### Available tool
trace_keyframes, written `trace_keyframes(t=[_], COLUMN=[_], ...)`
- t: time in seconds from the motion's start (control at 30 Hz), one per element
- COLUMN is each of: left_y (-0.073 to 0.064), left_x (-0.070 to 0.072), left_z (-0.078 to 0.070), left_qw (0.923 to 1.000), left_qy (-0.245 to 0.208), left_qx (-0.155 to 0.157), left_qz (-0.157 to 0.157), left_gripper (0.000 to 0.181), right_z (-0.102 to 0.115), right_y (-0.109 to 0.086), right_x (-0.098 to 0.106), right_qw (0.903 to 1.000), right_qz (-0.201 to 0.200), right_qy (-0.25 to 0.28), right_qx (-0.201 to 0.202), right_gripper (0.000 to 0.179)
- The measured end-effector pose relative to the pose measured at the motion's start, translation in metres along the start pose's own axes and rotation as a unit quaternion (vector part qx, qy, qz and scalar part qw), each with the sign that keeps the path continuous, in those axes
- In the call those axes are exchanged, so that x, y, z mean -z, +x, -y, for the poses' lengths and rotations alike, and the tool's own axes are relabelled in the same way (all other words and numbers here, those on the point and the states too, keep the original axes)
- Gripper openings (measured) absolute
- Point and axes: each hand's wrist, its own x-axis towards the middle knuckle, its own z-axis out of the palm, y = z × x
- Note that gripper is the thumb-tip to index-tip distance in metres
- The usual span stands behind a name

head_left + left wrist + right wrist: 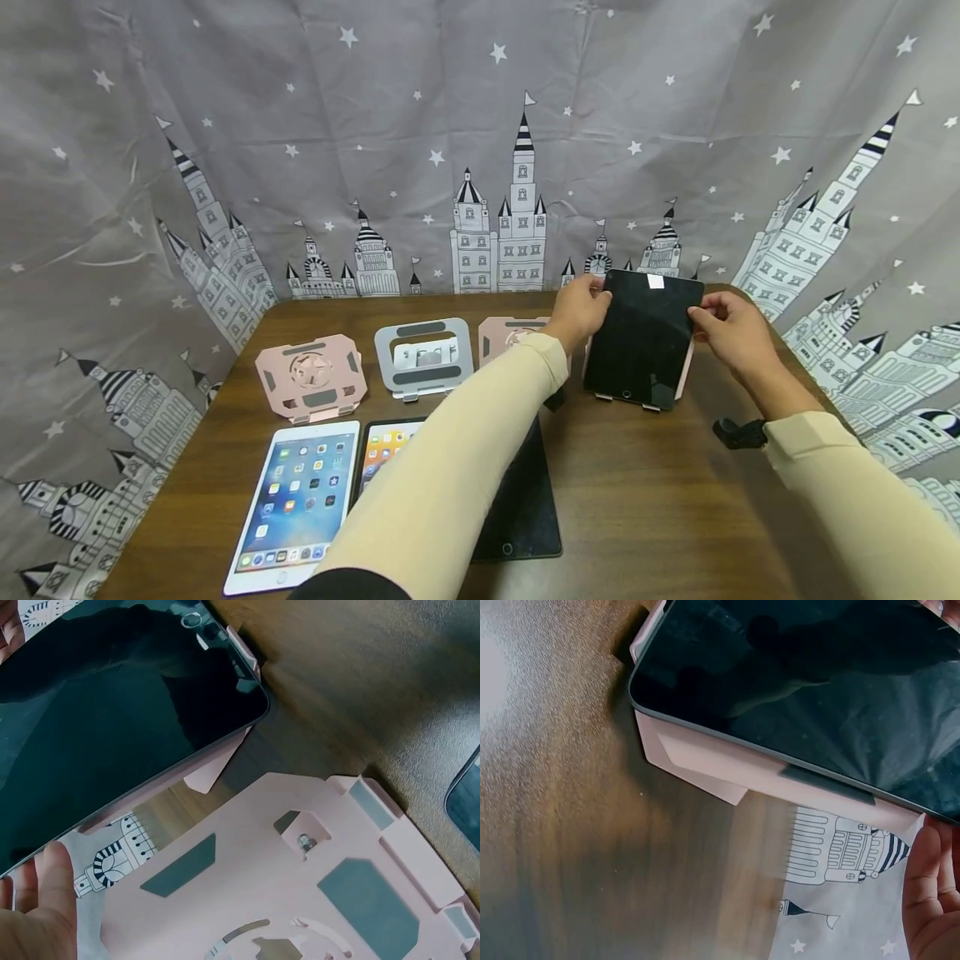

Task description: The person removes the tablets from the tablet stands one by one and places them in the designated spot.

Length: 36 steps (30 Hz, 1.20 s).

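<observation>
A black tablet (641, 346) with a dark screen leans upright on a pink tablet stand (686, 371), its lower edge at the stand's small front lips. My left hand (581, 310) pinches the tablet's upper left edge. On the opposite side, my right hand (733, 329) grips the upper right edge, thumb by the front face. A white sticker (656, 282) marks the top of the screen. In the right wrist view, the pink stand (705, 754) shows along the tablet's edge; most of it is hidden behind the screen.
Another pink stand (247, 855) stands just left of the tablet, partly covered by my left arm. Farther left are a grey stand (423, 358) and a pink stand (311, 379). In front lie a white tablet (296, 500), a lit tablet (386, 442) and a dark tablet (525, 508).
</observation>
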Motion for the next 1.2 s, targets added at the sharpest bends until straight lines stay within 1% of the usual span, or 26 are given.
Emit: trace_keyframes(t=[0.1, 0.23, 0.33, 0.43, 0.5, 0.7, 0.87, 0.93, 1.07, 1.2], left_y=[-0.001, -0.003, -0.005, -0.006, -0.007, -0.011, -0.013, -0.013, -0.014, -0.016], left_x=[-0.002, -0.005, -0.006, -0.006, -0.005, 0.000, 0.006, 0.008, 0.012, 0.017], left_z=[0.001, 0.003, 0.004, 0.004, 0.005, 0.006, 0.009, 0.010, 0.012, 0.014], left_qw=[0.9997, 0.9985, 0.9977, 0.9974, 0.9972, 0.9964, 0.9966, 0.9968, 0.9961, 0.9959], left_qy=[-0.020, -0.042, -0.046, -0.047, -0.049, -0.064, -0.058, -0.054, -0.061, -0.070], left_qx=[-0.004, -0.003, -0.003, -0.004, -0.006, -0.020, -0.031, -0.033, -0.037, -0.033], left_qz=[-0.014, -0.036, -0.050, -0.055, -0.056, -0.053, -0.049, -0.049, -0.051, -0.048], left_gripper=[0.024, 0.017, 0.012, 0.008, 0.006, 0.006, 0.007, 0.007, 0.009, 0.008], right_z=[0.000, 0.000, 0.001, 0.002, 0.002, 0.005, 0.009, 0.011, 0.016, 0.020], right_y=[-0.002, -0.004, -0.006, -0.008, -0.009, -0.012, -0.014, -0.015, -0.017, -0.019], right_x=[0.000, -0.002, -0.004, -0.006, -0.007, -0.007, -0.007, -0.008, -0.008, -0.009], right_qw=[0.9999, 0.9996, 0.9986, 0.9975, 0.9969, 0.9965, 0.9959, 0.9956, 0.9955, 0.9955], right_qz=[-0.014, -0.027, -0.037, -0.045, -0.049, -0.059, -0.065, -0.068, -0.069, -0.068], right_qy=[-0.003, 0.012, 0.036, 0.051, 0.059, 0.057, 0.061, 0.064, 0.064, 0.066], right_qx=[0.004, -0.003, -0.010, -0.015, -0.016, -0.013, -0.011, -0.011, -0.008, 0.001], right_gripper=[0.034, 0.035, 0.033, 0.031, 0.029, 0.029, 0.029, 0.029, 0.029, 0.028])
